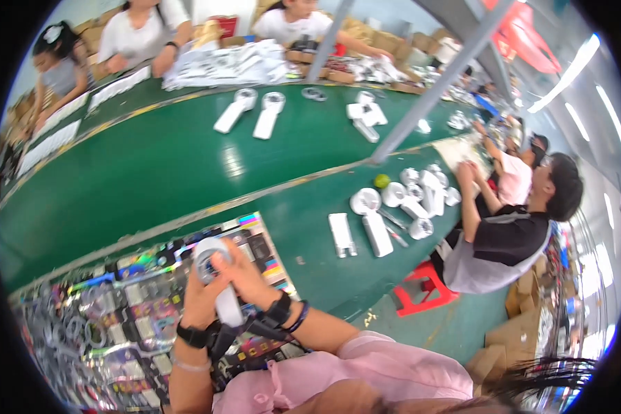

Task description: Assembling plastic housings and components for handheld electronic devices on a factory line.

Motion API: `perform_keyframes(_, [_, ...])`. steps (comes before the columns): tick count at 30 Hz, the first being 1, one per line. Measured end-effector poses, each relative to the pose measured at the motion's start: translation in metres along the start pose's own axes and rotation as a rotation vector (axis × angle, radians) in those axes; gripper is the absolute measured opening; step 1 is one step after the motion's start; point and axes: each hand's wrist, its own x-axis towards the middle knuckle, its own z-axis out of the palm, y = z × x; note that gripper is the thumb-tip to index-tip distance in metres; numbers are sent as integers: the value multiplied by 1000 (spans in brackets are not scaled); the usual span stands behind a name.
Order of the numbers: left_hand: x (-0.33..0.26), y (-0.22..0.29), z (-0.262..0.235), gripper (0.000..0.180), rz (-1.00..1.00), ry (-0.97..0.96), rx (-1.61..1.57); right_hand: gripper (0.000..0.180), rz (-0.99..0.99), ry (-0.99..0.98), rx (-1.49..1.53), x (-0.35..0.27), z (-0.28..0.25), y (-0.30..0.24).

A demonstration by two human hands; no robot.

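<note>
Brown cardboard boxes stand on the floor at the right, their contents too unclear to tell. Grey translucent rings lie heaped at the left of a glossy, multicoloured covering. Smooth white fan housings, some with a round ring head on a straight handle, lie on the green bench. The left hand and right hand together grasp a similar handheld fan body above the covering, its ring head up by the fingers, its handle slanting down between the wrists
</note>
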Motion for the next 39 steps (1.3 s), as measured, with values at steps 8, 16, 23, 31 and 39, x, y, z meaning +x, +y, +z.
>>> perform_keyframes(8, [-2,-6,2,69,30,35,77,43,-135,-59,-113,1,-7,-15])
perform_keyframes(16, [-5,-8,7,72,63,88,113,48,-64,-147,-75,7,-13,-14])
perform_keyframes(23, [3,-3,0,55,8,65,94,52,84,-93,-104,12,-11,-10])
perform_keyframes(31, [9,-20,-14,50,34,57,-173,52,-74,-77,-50,12,-14,-11])
perform_keyframes(39, [6,-31,-27,55,304,426,490,55,45,-248,-297,7,-6,-18])
